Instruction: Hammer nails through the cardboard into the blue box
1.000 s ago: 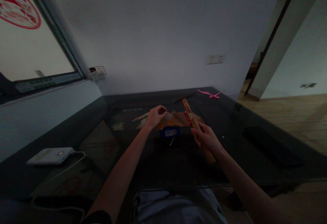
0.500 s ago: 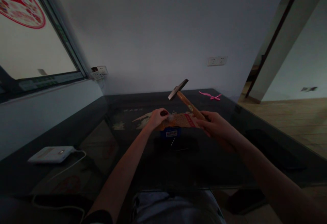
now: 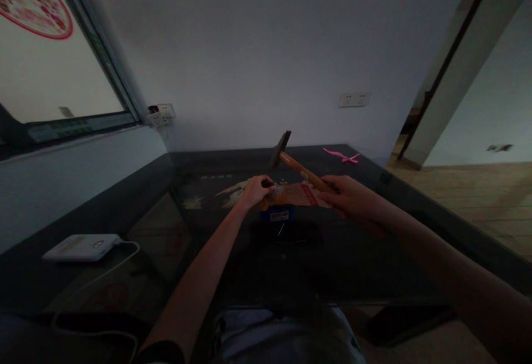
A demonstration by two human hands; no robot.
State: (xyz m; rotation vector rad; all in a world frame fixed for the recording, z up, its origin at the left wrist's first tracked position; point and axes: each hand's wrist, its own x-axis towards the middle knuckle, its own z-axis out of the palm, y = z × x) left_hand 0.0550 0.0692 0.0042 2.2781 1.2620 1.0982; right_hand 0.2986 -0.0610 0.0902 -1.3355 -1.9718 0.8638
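Note:
My right hand (image 3: 347, 198) is wrapped around the wooden handle of a hammer (image 3: 298, 167). The hammer's dark metal head is raised above the table, up and to the right of my left hand (image 3: 257, 191). That hand is closed in a pinch at the left end of a brown, patterned flat piece (image 3: 293, 193) with a red band near its right side. What the fingertips grip is too small and dark to make out. Under the patterned piece a blue block-like thing (image 3: 277, 214) with a white label rests on the table.
A dark glossy table (image 3: 233, 275) carries a white power bank (image 3: 83, 247) with a cable at the left. Toward the back right lies a pink ribbon (image 3: 343, 156). Behind the table rises a wall with a double socket (image 3: 354, 100); a window (image 3: 62, 76) is at the left.
The hammer head has swung a little to the left and turned more upright. My right hand has risen slightly with the handle, while my left hand keeps its place.

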